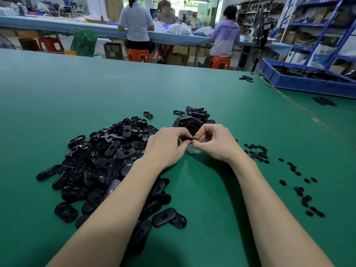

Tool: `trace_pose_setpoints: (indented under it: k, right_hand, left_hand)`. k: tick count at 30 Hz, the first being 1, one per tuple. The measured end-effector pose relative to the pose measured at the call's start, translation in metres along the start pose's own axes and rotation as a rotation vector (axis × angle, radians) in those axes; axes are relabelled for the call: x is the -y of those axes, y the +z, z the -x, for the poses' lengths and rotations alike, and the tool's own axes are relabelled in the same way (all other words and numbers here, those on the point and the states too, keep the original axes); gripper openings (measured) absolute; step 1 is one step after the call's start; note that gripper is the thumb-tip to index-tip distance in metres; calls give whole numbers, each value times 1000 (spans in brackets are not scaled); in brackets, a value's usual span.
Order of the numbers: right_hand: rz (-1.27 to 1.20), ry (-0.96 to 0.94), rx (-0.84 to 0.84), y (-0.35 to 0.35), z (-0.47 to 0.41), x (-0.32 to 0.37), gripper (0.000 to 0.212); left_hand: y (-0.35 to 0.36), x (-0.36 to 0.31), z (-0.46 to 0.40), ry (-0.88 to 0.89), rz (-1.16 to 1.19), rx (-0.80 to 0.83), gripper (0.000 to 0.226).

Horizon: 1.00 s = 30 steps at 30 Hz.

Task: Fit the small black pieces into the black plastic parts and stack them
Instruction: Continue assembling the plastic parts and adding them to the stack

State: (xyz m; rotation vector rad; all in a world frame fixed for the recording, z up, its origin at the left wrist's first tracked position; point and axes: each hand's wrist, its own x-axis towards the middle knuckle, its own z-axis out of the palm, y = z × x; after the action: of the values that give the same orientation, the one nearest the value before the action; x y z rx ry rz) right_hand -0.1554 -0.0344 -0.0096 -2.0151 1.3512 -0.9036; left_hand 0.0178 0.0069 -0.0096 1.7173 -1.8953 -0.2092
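My left hand (165, 146) and my right hand (215, 141) meet at the middle of the green table, fingers curled. Between them they pinch one black oval plastic part (188, 139), mostly hidden by the fingertips. Whether a small piece sits in it I cannot tell. A large loose pile of black oval parts (107, 160) lies to the left, under my left forearm. Just beyond my hands lies a leaning stack of black parts (194, 119). Small black round pieces (257, 154) are scattered to the right.
More small pieces (306, 197) trail toward the near right. A blue bin (308, 83) full of black parts stands at the far right, past a seam in the table. A few parts (246, 78) lie at the far edge. Several people sit at a bench beyond.
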Motion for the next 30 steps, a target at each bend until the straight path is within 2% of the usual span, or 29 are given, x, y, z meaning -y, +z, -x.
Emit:
trace_pose_setpoints:
  k: [5,9,13,16,18,25,30]
  right_hand:
    - [48,-137,19,-10,-3,-2,28]
    - [156,-186,-65,-4,-2,-3,25]
    - [103,-79,-216,-12,-6,-3,13]
    - [98,69,-333,-17,-17,-3,11]
    - [128,146,-325,-17,-28,-1,12]
    - [210,246,-191,-9,-58,9,17]
    - [119,227,-252,-7,-48,6,15]
  left_hand:
    - [2,2,-3,-55,174,-61,15]
    - [4,6,-6,-76,236,-74,15]
    - [5,6,-7,-87,280,-77,21]
    - [7,7,-4,-28,89,25,20]
    - [8,6,-2,19,-6,32,17]
    - [7,5,-2,34,-14,32,15]
    - [8,4,-1,40,-11,30,11]
